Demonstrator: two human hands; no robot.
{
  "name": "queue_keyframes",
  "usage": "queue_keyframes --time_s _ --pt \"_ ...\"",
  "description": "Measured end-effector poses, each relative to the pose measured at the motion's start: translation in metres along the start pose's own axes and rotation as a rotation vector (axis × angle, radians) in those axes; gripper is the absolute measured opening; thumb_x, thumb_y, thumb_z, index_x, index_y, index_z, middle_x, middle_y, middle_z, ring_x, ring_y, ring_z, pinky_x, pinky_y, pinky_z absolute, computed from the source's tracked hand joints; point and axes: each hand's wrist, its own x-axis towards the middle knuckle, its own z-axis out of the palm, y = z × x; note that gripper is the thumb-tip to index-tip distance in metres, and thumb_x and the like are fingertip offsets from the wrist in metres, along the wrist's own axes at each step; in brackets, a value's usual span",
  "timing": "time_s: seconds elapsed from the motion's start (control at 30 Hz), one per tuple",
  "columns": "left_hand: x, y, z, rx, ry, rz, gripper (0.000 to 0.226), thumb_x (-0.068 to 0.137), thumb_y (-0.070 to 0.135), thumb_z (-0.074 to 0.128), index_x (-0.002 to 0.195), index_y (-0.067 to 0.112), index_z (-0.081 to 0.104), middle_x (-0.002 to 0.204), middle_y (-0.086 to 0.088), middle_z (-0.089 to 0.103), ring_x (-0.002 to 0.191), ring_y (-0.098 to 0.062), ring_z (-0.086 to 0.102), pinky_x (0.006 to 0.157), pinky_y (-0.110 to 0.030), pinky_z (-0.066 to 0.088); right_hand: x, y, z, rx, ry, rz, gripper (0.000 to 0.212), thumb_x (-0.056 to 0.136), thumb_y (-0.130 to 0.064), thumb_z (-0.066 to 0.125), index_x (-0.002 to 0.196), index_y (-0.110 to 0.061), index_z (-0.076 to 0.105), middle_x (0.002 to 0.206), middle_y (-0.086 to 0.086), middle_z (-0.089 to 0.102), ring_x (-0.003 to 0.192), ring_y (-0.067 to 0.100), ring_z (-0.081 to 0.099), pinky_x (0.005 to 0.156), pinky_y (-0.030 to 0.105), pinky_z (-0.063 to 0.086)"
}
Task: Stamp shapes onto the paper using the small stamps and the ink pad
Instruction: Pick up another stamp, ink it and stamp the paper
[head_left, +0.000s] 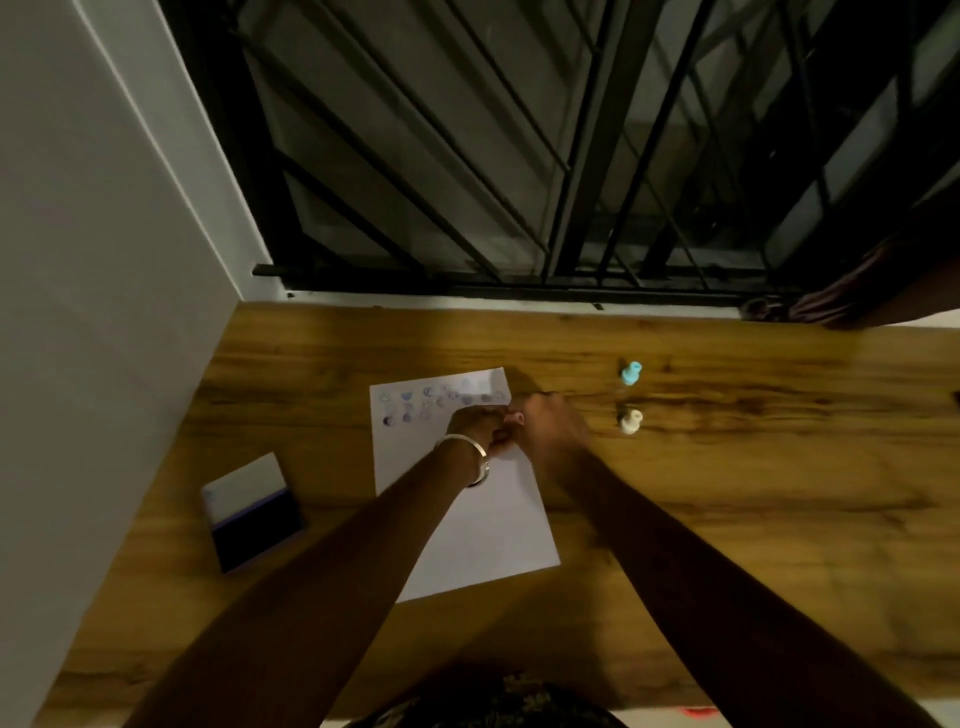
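So far, we count roughly three rows of bluish prints across the far end of the paper (457, 493); the near two-thirds of the sheet remains blank.

Item: pink stamp (515, 419), held between both hands over the paper's right edge, just near the printed rows. The left hand (475, 423) and right hand (548, 428) meet around it, fingers curled onto it; blur hides the exact grip.

Item: blue stamp (630, 373) and cream stamp (630, 421), lying on the counter (753, 467) to the right, apart from the sheet.

Item: ink pad (253, 512), lid open, left of the paper.

We judge the stamping well begun, with much blank sheet left.
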Motion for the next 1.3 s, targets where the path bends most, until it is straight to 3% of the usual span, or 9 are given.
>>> queue_keyframes --time_s 0.1,0.27,0.47,0.53,0.6,0.73,0.83,1.03,1.3 --pt "0.007 -0.005 0.020 -0.013 -0.008 -0.034 0.018 0.088 -0.002 0.056 0.072 0.005 0.060 0.081 -0.012 0.062 0.085 -0.032 0.059 0.077 -0.037 0.051 0.002 0.021 -0.004 -0.034 -0.018 -0.045 0.019 0.090 -0.020 0.061 0.108 -0.019 0.065 0.100 0.006 0.070 0.088 0.022 0.065 0.071 0.028 0.046" --pt "0.019 -0.010 0.051 -0.038 -0.011 -0.053 0.002 0.085 0.002 0.063 0.086 0.002 0.060 0.083 -0.014 0.064 0.077 -0.027 0.062 0.067 -0.039 0.055 0.007 0.060 -0.014 -0.007 -0.002 -0.096 0.020 0.093 -0.022 0.053 0.110 -0.019 0.063 0.107 0.008 0.068 0.096 0.028 0.065 0.081 0.035 0.053" --pt "0.036 -0.014 0.084 -0.064 -0.019 -0.093 0.013 0.092 0.001 0.053 0.105 0.001 0.056 0.090 -0.015 0.062 0.085 -0.030 0.063 0.080 -0.045 0.050 0.024 0.095 -0.026 0.023 -0.032 -0.065 0.017 0.094 -0.021 0.052 0.107 -0.021 0.063 0.105 0.007 0.067 0.091 0.026 0.064 0.080 0.042 0.056" --pt "0.041 -0.015 0.093 0.059 -0.011 -0.078 0.030 0.095 0.008 0.051 0.124 -0.001 0.052 0.098 -0.014 0.064 0.103 -0.035 0.064 0.073 -0.038 0.049 0.031 0.105 -0.029 0.000 -0.042 -0.055 0.014 0.093 -0.021 0.053 0.101 -0.019 0.064 0.100 0.008 0.067 0.085 0.024 0.063 0.074 0.038 0.056" --pt "0.048 -0.017 0.099 0.265 -0.008 -0.016 0.035 0.096 0.013 0.049 0.127 -0.004 0.052 0.106 -0.018 0.066 0.115 -0.038 0.059 0.070 -0.035 0.052 0.038 0.114 -0.033 -0.021 -0.048 -0.040 0.013 0.092 -0.021 0.054 0.097 -0.017 0.066 0.097 0.009 0.068 0.084 0.026 0.064 0.072 0.039 0.056" --pt "0.058 -0.021 0.108 0.806 0.012 0.180 0.029 0.096 0.019 0.049 0.115 0.004 0.065 0.117 -0.017 0.067 0.098 -0.029 0.065 0.092 -0.040 0.053 0.049 0.128 -0.038 -0.015 -0.049 0.034 0.017 0.093 -0.023 0.052 0.095 -0.014 0.066 0.089 0.010 0.068 0.081 0.027 0.065 0.068 0.037 0.055" --pt "0.059 -0.024 0.113 1.205 0.058 0.358 0.028 0.095 0.030 0.047 0.111 0.017 0.068 0.121 -0.005 0.066 0.110 -0.024 0.060 0.095 -0.035 0.044 0.053 0.137 -0.037 -0.033 -0.028 0.081 0.018 0.094 -0.020 0.050 0.090 -0.009 0.064 0.083 0.010 0.064 0.076 0.024 0.063 0.062 0.032 0.050" --pt "0.061 -0.029 0.122 1.200 0.009 0.582 0.022 0.093 0.025 0.053 0.109 0.018 0.067 0.110 -0.005 0.070 0.100 -0.021 0.064 0.075 -0.024 0.042 0.052 0.145 -0.035 -0.087 -0.055 0.135 0.023 0.094 -0.021 0.048 0.101 -0.006 0.064 0.097 0.015 0.066 0.088 0.029 0.065 0.076 0.037 0.057" --pt "0.067 -0.029 0.122 1.175 -0.031 0.572 0.022 0.090 0.025 0.057 0.108 0.019 0.068 0.109 -0.004 0.071 0.100 -0.022 0.064 0.076 -0.023 0.039 0.055 0.145 -0.030 -0.025 -0.067 0.177 0.020 0.094 -0.024 0.048 0.098 -0.009 0.061 0.095 0.013 0.065 0.079 0.024 0.059 0.068 0.031 0.049"
